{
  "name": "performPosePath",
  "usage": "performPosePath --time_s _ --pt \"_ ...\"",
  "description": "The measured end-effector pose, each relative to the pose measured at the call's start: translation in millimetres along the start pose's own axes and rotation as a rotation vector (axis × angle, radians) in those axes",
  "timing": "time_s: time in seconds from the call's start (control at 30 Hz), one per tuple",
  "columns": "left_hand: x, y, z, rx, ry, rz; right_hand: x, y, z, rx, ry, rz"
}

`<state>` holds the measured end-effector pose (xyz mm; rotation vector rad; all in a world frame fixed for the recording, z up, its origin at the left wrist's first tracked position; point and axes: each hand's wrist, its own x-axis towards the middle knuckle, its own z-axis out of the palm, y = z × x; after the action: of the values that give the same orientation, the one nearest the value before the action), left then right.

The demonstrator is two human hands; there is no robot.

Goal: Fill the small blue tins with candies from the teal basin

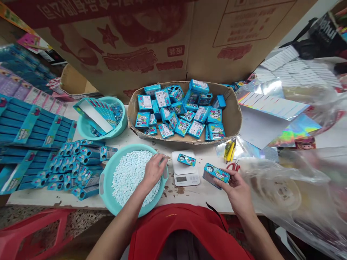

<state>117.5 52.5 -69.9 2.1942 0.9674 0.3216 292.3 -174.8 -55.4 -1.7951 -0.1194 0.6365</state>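
My right hand [238, 189] grips a small blue candy box [217, 172] by its right end, tilted above the table, with thumb and fingers on opposite sides. Over the right part of a turquoise basin [105, 196], my left hand [155, 169] has its fingers curled together; what they hold, if anything, is hidden. Many small pale-blue candies [130, 173] fill the basin. Between the hands, a white digital scale [187, 180] carries another blue candy box [186, 160]. The digits on its display are too small to read.
A cut-down cardboard box [230, 131] with many blue packs stands behind the scale. At left are stacked blue boxes [73, 162] and a smaller turquoise basin [123, 124] with flat cartons. Yellow cutter [230, 151], red-handled tool [233, 167] and plastic bags [282, 187] lie at right.
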Motion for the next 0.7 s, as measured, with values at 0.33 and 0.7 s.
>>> performPosePath --time_s 0.33,0.7 --pt "27 45 64.3 0.124 0.014 0.125 2 1 -3 -0.028 0.007 -0.014" --pt "25 19 52.8 0.015 -0.301 0.225 8 0 11 -0.009 -0.044 0.005"
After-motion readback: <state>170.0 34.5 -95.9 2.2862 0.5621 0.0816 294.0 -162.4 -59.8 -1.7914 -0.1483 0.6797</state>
